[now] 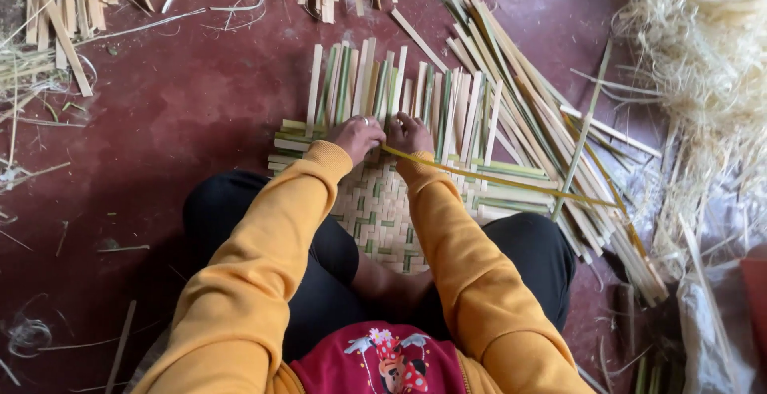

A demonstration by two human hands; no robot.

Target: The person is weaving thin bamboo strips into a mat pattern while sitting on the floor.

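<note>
2 hands (357,136) (411,133) on 1 woven mat (375,210), 1 strip (495,178).

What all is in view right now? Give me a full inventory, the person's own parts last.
woven mat: one, pale tan and green, on the floor between the knees
upright strips: many, tan and green, fanning out from the mat's far edge
weaving strip: one, yellow-green, running from the hands out to the right
loose strip pile: one pile, tan and green, right of the mat
strip bundles: several, tan, along the top edge
shavings heap: one, straw-coloured, far right
floor: dark red
sleeves: two, orange-yellow
left hand: on the mat's far edge among the strips
right hand: beside it, at the weaving strip's near end
</note>
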